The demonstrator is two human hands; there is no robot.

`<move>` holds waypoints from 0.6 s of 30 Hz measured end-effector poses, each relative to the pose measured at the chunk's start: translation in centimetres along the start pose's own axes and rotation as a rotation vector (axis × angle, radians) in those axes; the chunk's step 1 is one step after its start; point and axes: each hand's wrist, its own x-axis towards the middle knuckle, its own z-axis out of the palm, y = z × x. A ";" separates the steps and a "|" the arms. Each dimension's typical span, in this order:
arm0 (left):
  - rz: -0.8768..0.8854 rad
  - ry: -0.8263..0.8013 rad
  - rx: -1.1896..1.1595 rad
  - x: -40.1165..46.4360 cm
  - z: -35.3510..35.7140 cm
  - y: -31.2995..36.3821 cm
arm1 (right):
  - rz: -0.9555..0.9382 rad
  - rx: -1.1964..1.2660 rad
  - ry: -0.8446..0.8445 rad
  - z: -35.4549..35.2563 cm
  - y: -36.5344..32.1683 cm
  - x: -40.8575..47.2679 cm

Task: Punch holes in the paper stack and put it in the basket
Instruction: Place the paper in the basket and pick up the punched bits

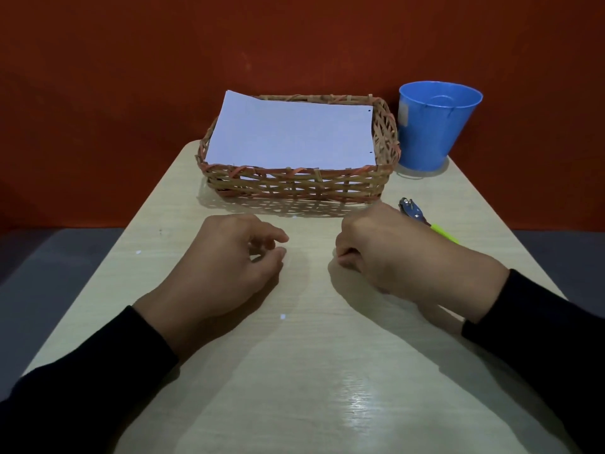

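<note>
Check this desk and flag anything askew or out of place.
The paper stack sits crooked in the basket: its far left corner rides up over the rim instead of lying flat inside. Two small white specks lie on the table, possibly punched chads. Nothing else stands out.

From my remote seat I find no text, brand, number or sign that can be read anywhere in the head view. The blue bucket point(437, 126) carries a small pale patch on its left side that may be a label, but it is too blurred to show any lettering. The top sheet of the paper stack point(288, 132) looks blank to me, with no print that I can make out.
</note>
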 end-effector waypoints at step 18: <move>-0.004 -0.031 0.213 5.6 2.7 0.0 | -0.056 0.277 0.093 0.2 2.6 0.1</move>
